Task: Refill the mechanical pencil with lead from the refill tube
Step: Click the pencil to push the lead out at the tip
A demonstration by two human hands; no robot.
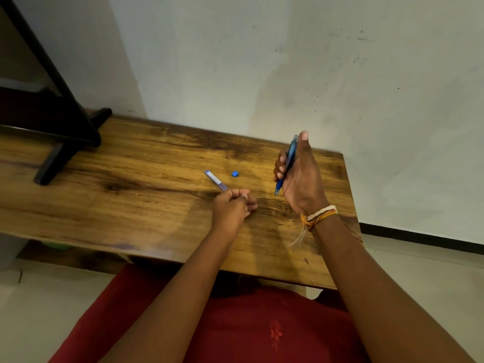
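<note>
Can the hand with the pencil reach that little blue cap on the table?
Probably yes. The blue cap lies alone on the table, with nothing between it and the right hand. But that hand is full, gripping the pencil.

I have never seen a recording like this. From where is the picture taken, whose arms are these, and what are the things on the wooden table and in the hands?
There is no machine here. A person wears a camera on the head, so this one picture looks forward and down at that person's own arms. The right hand is raised above the wooden table and closes around a blue mechanical pencil, held nearly upright with its tip downward. The left hand rests on the table and pinches the near end of a thin clear lead refill tube, which lies flat. A small blue cap lies alone beside the tube; I cannot tell what it belongs to. At the far left stands a dark stand. Threads circle the right wrist.
</note>
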